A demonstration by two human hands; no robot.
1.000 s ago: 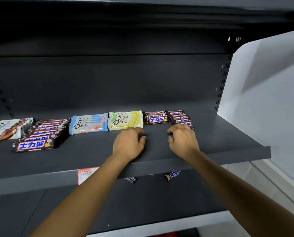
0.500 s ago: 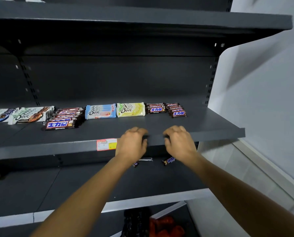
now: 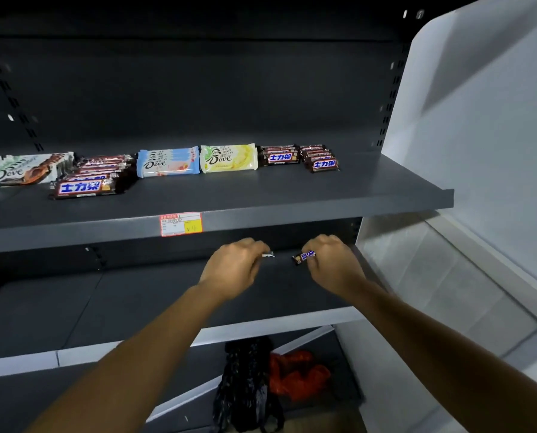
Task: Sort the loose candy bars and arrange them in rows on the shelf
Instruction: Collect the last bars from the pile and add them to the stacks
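left hand (image 3: 234, 267) hides most of its bar (image 3: 269, 254) (only one end shows).

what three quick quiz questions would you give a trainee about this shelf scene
1. True or false: the right hand grips a Snickers bar.
2. On the upper shelf, what lies directly left of the yellow Dove bar? A) blue Dove bar B) price label C) red bag
3. Fill in: the candy bar showing only a silvery wrapper end sits at the fingers of the ___ hand.

Key: 1 true; 2 A; 3 left hand.
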